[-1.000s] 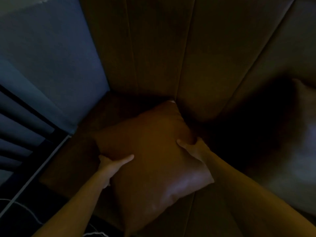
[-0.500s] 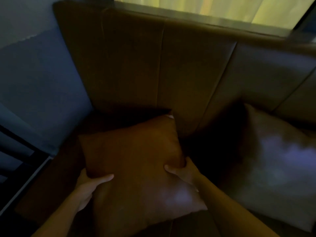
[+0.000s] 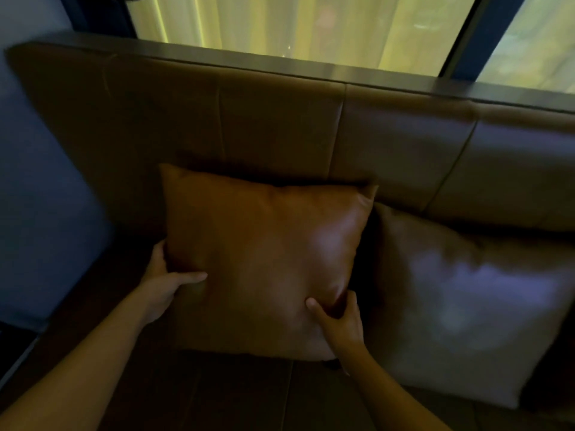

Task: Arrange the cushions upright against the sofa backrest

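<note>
Dark brown sofa seat (image 3: pixel 242 396), seamed, nearest. Left hand (image 3: pixel 161 284) and right hand (image 3: pixel 339 325) clamped on lower side edges of tan leather cushion (image 3: pixel 264 259), standing upright against sofa backrest (image 3: pixel 280 119). Second cushion (image 3: pixel 466 300), paler, just beside at right, leaning on backrest. Blue-grey wall (image 3: pixel 37 188) at left. Beyond: curtained window (image 3: pixel 295 26), lit yellow-green, dark frame.
</note>
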`<state>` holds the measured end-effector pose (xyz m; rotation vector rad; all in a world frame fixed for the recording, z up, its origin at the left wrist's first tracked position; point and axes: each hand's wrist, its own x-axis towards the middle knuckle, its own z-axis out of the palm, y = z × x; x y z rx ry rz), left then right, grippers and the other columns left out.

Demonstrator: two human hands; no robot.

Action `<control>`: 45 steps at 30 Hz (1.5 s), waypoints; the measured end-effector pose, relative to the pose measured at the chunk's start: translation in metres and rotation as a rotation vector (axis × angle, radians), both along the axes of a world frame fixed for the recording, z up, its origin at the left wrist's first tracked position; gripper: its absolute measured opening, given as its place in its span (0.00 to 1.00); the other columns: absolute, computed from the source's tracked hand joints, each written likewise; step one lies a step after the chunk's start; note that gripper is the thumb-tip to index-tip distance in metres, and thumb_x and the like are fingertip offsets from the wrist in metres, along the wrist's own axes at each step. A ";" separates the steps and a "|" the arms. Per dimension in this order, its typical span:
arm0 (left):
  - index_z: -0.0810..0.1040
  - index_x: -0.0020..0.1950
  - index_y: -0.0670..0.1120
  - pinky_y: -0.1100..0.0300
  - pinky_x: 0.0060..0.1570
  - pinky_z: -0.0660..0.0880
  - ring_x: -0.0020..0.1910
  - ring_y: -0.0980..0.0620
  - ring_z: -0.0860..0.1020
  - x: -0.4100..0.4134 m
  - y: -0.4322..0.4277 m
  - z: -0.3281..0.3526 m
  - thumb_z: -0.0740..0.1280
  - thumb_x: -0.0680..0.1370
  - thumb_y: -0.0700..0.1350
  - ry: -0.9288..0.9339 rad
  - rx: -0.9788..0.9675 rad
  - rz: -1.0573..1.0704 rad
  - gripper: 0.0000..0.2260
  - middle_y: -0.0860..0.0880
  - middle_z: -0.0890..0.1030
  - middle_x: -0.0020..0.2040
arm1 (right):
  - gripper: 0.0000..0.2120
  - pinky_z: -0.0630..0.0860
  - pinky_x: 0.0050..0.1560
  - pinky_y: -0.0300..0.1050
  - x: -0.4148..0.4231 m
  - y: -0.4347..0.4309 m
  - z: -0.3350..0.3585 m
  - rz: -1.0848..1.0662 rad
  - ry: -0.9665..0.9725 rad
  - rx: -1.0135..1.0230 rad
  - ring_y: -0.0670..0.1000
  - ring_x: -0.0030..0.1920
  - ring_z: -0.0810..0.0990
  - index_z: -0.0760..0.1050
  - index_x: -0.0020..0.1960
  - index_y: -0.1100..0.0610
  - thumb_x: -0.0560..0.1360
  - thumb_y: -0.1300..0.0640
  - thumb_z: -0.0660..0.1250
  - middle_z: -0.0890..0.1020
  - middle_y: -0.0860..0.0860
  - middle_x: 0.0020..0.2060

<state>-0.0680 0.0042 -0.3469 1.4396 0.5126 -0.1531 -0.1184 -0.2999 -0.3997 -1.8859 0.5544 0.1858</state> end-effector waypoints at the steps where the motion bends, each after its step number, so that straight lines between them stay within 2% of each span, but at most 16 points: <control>1: 0.53 0.77 0.56 0.40 0.63 0.68 0.70 0.40 0.68 0.008 -0.003 -0.002 0.74 0.65 0.29 0.000 0.007 -0.017 0.50 0.45 0.67 0.73 | 0.43 0.73 0.62 0.53 0.001 -0.004 -0.006 -0.010 0.002 0.004 0.58 0.68 0.71 0.61 0.74 0.52 0.66 0.41 0.75 0.70 0.54 0.69; 6: 0.52 0.78 0.58 0.37 0.67 0.65 0.71 0.39 0.66 0.023 -0.005 -0.024 0.73 0.67 0.29 0.081 0.056 -0.051 0.49 0.44 0.66 0.74 | 0.48 0.72 0.67 0.59 0.005 -0.008 -0.026 0.002 0.098 0.023 0.60 0.69 0.70 0.56 0.76 0.50 0.64 0.36 0.73 0.69 0.55 0.70; 9: 0.54 0.77 0.59 0.36 0.67 0.65 0.71 0.40 0.66 0.023 -0.010 -0.037 0.74 0.67 0.31 0.128 0.106 -0.105 0.48 0.45 0.66 0.74 | 0.43 0.73 0.65 0.61 0.005 -0.008 -0.039 -0.011 0.212 0.045 0.63 0.69 0.70 0.53 0.77 0.49 0.70 0.40 0.71 0.69 0.58 0.71; 13: 0.56 0.77 0.58 0.39 0.65 0.67 0.71 0.40 0.66 0.025 -0.013 -0.039 0.72 0.69 0.29 0.125 0.088 -0.096 0.45 0.46 0.66 0.74 | 0.45 0.74 0.65 0.63 0.007 -0.009 -0.045 -0.016 0.225 0.078 0.59 0.65 0.73 0.49 0.78 0.48 0.71 0.40 0.70 0.68 0.58 0.73; 16: 0.56 0.77 0.57 0.40 0.65 0.66 0.72 0.41 0.65 0.023 -0.011 -0.040 0.71 0.70 0.29 0.112 0.073 -0.082 0.44 0.47 0.65 0.75 | 0.41 0.73 0.66 0.60 0.005 -0.007 -0.046 -0.033 0.189 0.072 0.61 0.68 0.71 0.54 0.77 0.50 0.72 0.44 0.71 0.70 0.56 0.71; 20: 0.58 0.76 0.58 0.38 0.67 0.67 0.70 0.42 0.68 0.020 -0.009 -0.039 0.75 0.65 0.32 0.098 0.094 -0.063 0.47 0.47 0.68 0.73 | 0.35 0.74 0.64 0.57 0.002 -0.007 -0.045 -0.016 0.118 0.046 0.59 0.64 0.75 0.62 0.73 0.51 0.71 0.46 0.72 0.76 0.55 0.66; 25: 0.62 0.74 0.53 0.41 0.64 0.69 0.68 0.46 0.68 0.022 -0.009 -0.032 0.70 0.70 0.27 0.005 0.094 0.030 0.39 0.50 0.69 0.68 | 0.30 0.73 0.60 0.47 0.002 -0.004 -0.040 -0.037 0.057 0.031 0.57 0.63 0.76 0.66 0.71 0.54 0.73 0.50 0.72 0.77 0.51 0.59; 27: 0.62 0.74 0.55 0.42 0.63 0.69 0.69 0.46 0.67 0.026 -0.006 -0.027 0.71 0.70 0.29 0.013 0.107 0.006 0.39 0.51 0.68 0.69 | 0.29 0.74 0.61 0.49 0.004 -0.002 -0.042 -0.060 0.038 0.035 0.56 0.63 0.76 0.67 0.70 0.55 0.72 0.50 0.72 0.78 0.52 0.61; 30: 0.55 0.77 0.58 0.39 0.68 0.65 0.73 0.43 0.63 0.028 -0.003 -0.028 0.71 0.71 0.31 0.083 0.139 -0.068 0.43 0.50 0.62 0.76 | 0.33 0.73 0.65 0.52 0.009 -0.002 -0.043 -0.067 0.058 0.028 0.58 0.66 0.74 0.64 0.72 0.55 0.72 0.50 0.73 0.76 0.54 0.66; 34: 0.50 0.79 0.58 0.41 0.71 0.62 0.75 0.42 0.61 0.028 -0.015 -0.029 0.68 0.75 0.33 0.152 0.221 -0.080 0.42 0.46 0.60 0.78 | 0.36 0.74 0.65 0.57 0.017 -0.006 -0.041 -0.027 0.113 0.037 0.60 0.67 0.74 0.60 0.74 0.53 0.72 0.49 0.73 0.74 0.56 0.67; 39: 0.52 0.79 0.51 0.43 0.64 0.68 0.70 0.38 0.67 0.036 -0.042 -0.004 0.66 0.75 0.32 0.172 0.288 0.102 0.39 0.41 0.66 0.74 | 0.33 0.77 0.60 0.55 0.032 -0.018 -0.018 0.057 0.213 0.000 0.60 0.62 0.76 0.63 0.69 0.60 0.71 0.48 0.73 0.76 0.58 0.62; 42: 0.53 0.79 0.53 0.41 0.66 0.67 0.71 0.38 0.66 0.050 -0.050 0.021 0.69 0.76 0.40 0.158 0.202 0.197 0.37 0.43 0.64 0.76 | 0.33 0.77 0.59 0.53 0.047 -0.022 0.008 0.067 0.189 -0.007 0.60 0.62 0.76 0.64 0.69 0.63 0.72 0.47 0.71 0.76 0.59 0.61; 45: 0.59 0.77 0.55 0.42 0.65 0.69 0.72 0.39 0.66 0.061 -0.065 0.064 0.69 0.76 0.46 0.078 0.150 0.219 0.32 0.46 0.64 0.76 | 0.30 0.78 0.56 0.53 0.068 -0.029 0.047 0.058 0.095 -0.044 0.61 0.59 0.79 0.69 0.67 0.65 0.75 0.45 0.68 0.78 0.58 0.55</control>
